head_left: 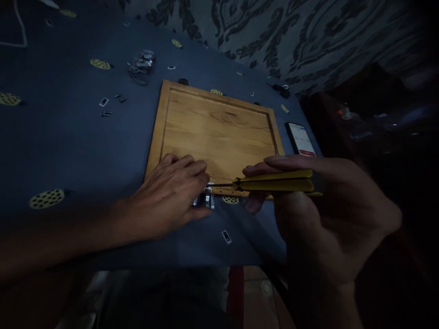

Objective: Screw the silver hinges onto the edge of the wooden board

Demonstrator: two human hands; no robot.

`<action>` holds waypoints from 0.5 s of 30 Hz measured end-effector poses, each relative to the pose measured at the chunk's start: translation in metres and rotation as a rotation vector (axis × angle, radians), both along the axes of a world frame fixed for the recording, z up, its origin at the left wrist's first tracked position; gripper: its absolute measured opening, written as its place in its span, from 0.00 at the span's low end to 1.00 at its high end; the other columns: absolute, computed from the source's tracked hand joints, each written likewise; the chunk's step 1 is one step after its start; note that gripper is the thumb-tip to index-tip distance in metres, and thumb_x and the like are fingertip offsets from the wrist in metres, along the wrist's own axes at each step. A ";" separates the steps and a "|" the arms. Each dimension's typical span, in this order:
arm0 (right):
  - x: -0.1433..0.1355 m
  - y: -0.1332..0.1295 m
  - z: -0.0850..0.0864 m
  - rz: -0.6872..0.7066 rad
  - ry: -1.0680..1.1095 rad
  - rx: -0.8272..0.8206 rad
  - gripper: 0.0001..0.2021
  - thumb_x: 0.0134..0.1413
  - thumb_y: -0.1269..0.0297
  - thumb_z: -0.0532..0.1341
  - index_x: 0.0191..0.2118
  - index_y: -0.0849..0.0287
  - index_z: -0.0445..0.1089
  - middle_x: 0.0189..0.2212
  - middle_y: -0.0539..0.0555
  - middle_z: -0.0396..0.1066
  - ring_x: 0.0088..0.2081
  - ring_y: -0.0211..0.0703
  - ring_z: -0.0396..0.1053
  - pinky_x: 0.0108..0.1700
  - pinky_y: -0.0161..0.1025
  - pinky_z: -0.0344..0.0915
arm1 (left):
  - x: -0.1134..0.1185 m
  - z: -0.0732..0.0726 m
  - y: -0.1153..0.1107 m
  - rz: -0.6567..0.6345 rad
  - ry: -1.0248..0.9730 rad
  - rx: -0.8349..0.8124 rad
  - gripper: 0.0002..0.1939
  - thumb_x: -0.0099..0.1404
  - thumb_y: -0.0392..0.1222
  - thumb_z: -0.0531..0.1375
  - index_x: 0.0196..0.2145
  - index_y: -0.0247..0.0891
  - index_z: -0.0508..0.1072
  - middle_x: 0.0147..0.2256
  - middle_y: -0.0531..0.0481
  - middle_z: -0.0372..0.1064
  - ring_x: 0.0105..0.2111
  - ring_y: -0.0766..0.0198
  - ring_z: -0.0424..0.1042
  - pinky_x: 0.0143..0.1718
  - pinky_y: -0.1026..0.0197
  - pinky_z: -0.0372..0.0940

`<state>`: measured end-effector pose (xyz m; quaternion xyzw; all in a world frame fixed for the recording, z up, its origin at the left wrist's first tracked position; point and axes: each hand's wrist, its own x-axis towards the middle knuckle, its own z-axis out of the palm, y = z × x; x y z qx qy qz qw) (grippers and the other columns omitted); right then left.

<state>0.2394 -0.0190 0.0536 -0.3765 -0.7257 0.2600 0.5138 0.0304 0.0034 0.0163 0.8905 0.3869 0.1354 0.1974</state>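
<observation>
the left hand [171, 189], left forearm [85, 230] and right hand [331, 219] are bare.

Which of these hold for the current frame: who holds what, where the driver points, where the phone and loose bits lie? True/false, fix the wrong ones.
1. The right hand holds a yellow-handled screwdriver. True.
2. The left hand holds a shiny metal fitting at the near edge of the wooden board. True.
3. The screwdriver's tip points away from the left hand. False: it points toward the metal fitting there.
4. The phone lies on the wooden board. False: it lies beside it, on the blue cloth.
5. Small screw-like pieces lie left of the wooden board in the picture. True.
</observation>
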 end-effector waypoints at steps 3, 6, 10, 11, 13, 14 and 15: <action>-0.001 0.000 0.001 -0.003 -0.033 0.050 0.14 0.58 0.70 0.70 0.49 0.53 0.80 0.42 0.52 0.82 0.42 0.49 0.80 0.37 0.46 0.80 | 0.000 0.000 0.000 -0.003 0.009 -0.003 0.14 0.67 0.48 0.68 0.42 0.35 0.76 0.41 0.48 0.71 0.45 0.52 0.68 0.48 0.50 0.57; -0.006 0.003 0.000 -0.017 0.035 0.084 0.13 0.54 0.75 0.71 0.45 0.56 0.80 0.41 0.52 0.82 0.42 0.48 0.80 0.41 0.46 0.81 | 0.001 0.001 0.000 0.001 0.024 -0.013 0.14 0.67 0.48 0.68 0.42 0.35 0.76 0.41 0.48 0.71 0.45 0.53 0.69 0.49 0.50 0.57; -0.014 0.004 -0.002 -0.009 0.176 0.052 0.15 0.49 0.80 0.72 0.40 0.54 0.77 0.35 0.49 0.81 0.39 0.45 0.81 0.42 0.44 0.82 | 0.002 0.003 0.000 0.007 0.052 -0.023 0.14 0.66 0.49 0.68 0.42 0.36 0.75 0.41 0.47 0.71 0.46 0.52 0.69 0.50 0.49 0.57; -0.015 0.004 -0.002 -0.016 0.173 0.031 0.15 0.50 0.79 0.72 0.40 0.52 0.77 0.35 0.49 0.81 0.38 0.45 0.81 0.40 0.43 0.82 | 0.002 0.003 0.000 0.005 0.058 -0.022 0.14 0.66 0.49 0.68 0.42 0.36 0.75 0.41 0.47 0.71 0.46 0.52 0.69 0.50 0.49 0.57; -0.014 0.001 -0.001 -0.034 0.131 0.006 0.15 0.52 0.76 0.72 0.43 0.51 0.78 0.36 0.49 0.81 0.35 0.45 0.80 0.34 0.42 0.80 | 0.002 0.003 0.000 0.003 0.062 -0.018 0.14 0.67 0.49 0.67 0.41 0.36 0.75 0.42 0.47 0.71 0.46 0.52 0.69 0.49 0.50 0.58; -0.013 0.000 -0.001 -0.036 0.106 0.010 0.15 0.53 0.74 0.72 0.45 0.51 0.78 0.38 0.50 0.81 0.33 0.44 0.79 0.31 0.41 0.79 | 0.002 0.003 0.001 0.003 0.060 -0.015 0.13 0.67 0.49 0.67 0.41 0.37 0.75 0.42 0.47 0.71 0.46 0.52 0.69 0.49 0.50 0.58; -0.011 -0.001 0.000 -0.030 0.081 0.011 0.15 0.55 0.72 0.71 0.48 0.50 0.78 0.40 0.50 0.81 0.31 0.42 0.78 0.29 0.40 0.78 | 0.002 0.003 0.001 0.002 0.056 -0.011 0.13 0.67 0.49 0.67 0.42 0.37 0.75 0.42 0.48 0.71 0.46 0.53 0.69 0.49 0.50 0.58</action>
